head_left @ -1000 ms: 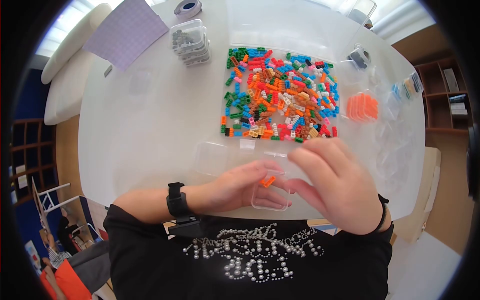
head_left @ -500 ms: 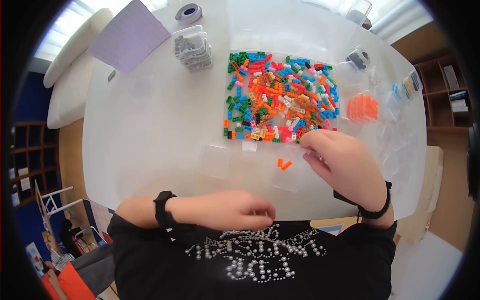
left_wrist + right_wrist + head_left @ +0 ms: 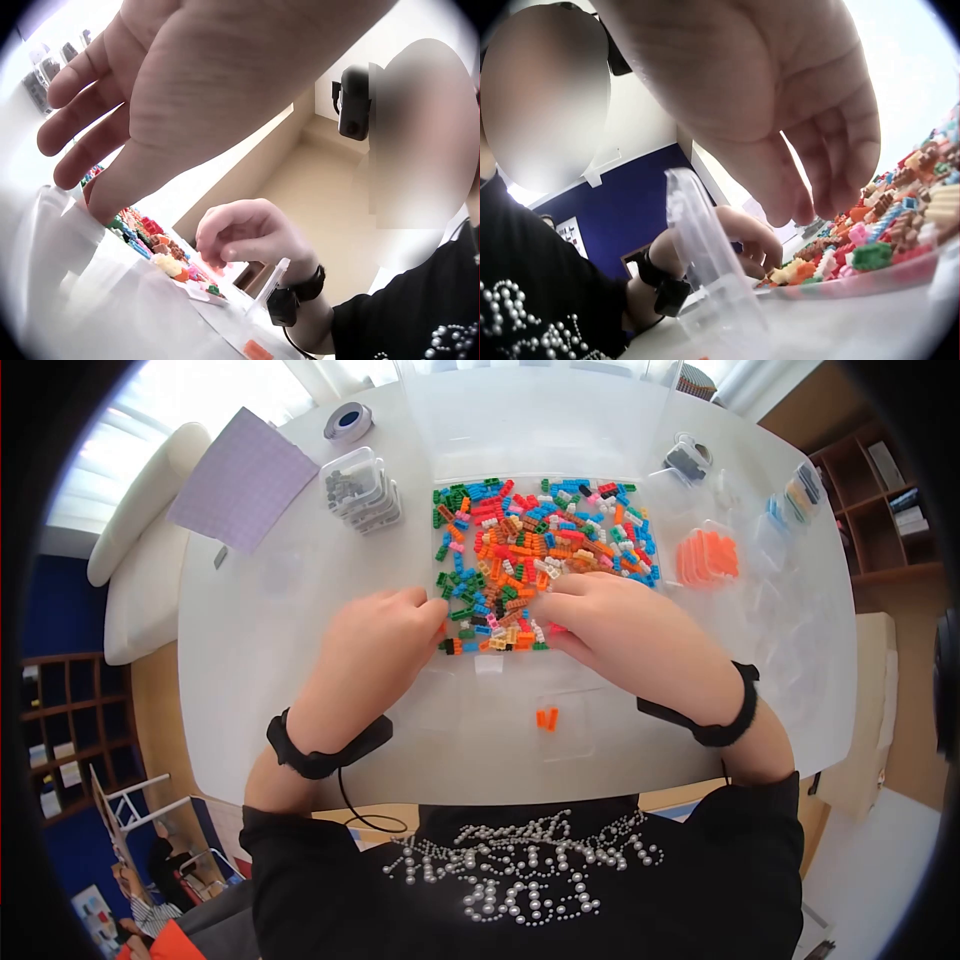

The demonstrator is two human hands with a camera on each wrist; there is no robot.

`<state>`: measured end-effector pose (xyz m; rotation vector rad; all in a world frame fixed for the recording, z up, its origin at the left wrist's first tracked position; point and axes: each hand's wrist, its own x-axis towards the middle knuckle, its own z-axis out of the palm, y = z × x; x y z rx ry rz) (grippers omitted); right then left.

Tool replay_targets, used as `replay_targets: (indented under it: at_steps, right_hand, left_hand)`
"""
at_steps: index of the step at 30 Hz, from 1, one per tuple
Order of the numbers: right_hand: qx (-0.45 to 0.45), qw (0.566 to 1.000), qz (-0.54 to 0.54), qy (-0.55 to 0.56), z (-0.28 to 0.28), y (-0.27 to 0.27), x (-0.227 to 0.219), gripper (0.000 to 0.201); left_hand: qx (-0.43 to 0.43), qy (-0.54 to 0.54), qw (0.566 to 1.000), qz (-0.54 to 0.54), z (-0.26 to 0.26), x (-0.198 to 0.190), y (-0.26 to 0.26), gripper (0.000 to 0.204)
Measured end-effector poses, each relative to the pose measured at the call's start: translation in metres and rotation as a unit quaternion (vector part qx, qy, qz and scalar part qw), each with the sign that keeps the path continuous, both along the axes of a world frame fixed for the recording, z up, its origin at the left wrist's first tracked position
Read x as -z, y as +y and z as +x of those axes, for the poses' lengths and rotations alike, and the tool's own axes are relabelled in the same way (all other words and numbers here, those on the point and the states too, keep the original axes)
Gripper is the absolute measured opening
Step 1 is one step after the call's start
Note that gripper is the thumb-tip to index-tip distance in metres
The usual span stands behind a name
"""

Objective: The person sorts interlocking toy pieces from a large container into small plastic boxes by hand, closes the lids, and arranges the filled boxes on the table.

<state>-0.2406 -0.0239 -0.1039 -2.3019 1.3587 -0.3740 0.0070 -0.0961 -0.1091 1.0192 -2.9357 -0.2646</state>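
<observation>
A shallow clear tray of mixed toy building bricks (image 3: pixel 560 540) lies in the middle of the table. My left hand (image 3: pixel 385 640) is at the tray's left edge, and in the left wrist view its fingers (image 3: pixel 75 127) hang loose and apart, with the thumb beside the bricks. Over the tray's front part reaches my right hand (image 3: pixel 620 630), its fingertips pointing down close above the bricks; in the right wrist view a gap shows between thumb and fingers (image 3: pixel 840 165). Nearer my body, a small clear box (image 3: pixel 575 745) holds two orange bricks (image 3: pixel 547 719).
Stacked clear boxes (image 3: pixel 362 495) and a tape roll (image 3: pixel 348 423) stand at the back left, near a purple sheet (image 3: pixel 243 480). Boxes of orange bricks (image 3: pixel 707 557) and more clear containers (image 3: pixel 765 630) line the right side. A large clear lid (image 3: pixel 535 425) rises behind the tray.
My left hand has let go of the small box and moved forward to the tray's left edge. The right hand has shifted left over the bricks. The small box now rests on the table.
</observation>
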Motion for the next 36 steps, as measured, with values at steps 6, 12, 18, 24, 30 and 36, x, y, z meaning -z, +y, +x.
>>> replay_targets:
  at_steps: [6, 12, 18, 24, 30, 36]
  right_hand:
    - [-0.042, 0.997, 0.024, 0.064, 0.015, -0.016, 0.012, 0.012]
    - [-0.055, 0.988, -0.093, 0.108, 0.016, -0.017, 0.021, 0.009]
    - [0.011, 0.989, -0.104, 0.1, 0.008, -0.019, 0.02, 0.011]
    - [0.013, 0.989, -0.107, 0.101, 0.009, -0.018, 0.022, 0.014]
    - [0.027, 0.987, -0.111, 0.115, 0.014, -0.015, 0.024, 0.011]
    - [0.008, 0.994, -0.105, 0.039, 0.016, -0.011, 0.018, 0.013]
  left_hand:
    - [0.022, 0.018, 1.0, -0.005, -0.001, 0.009, 0.0, 0.009]
    - [0.027, 0.092, 0.995, -0.001, -0.003, 0.003, -0.001, 0.009]
    - [0.087, 0.041, 0.995, 0.001, -0.003, 0.006, 0.009, 0.012]
    - [0.11, 0.056, 0.992, -0.007, -0.006, 0.007, 0.009, 0.01]
    - [0.109, 0.04, 0.993, -0.012, -0.005, 0.01, 0.008, 0.01]
    - [0.119, 0.038, 0.992, -0.015, -0.004, 0.007, 0.007, 0.012]
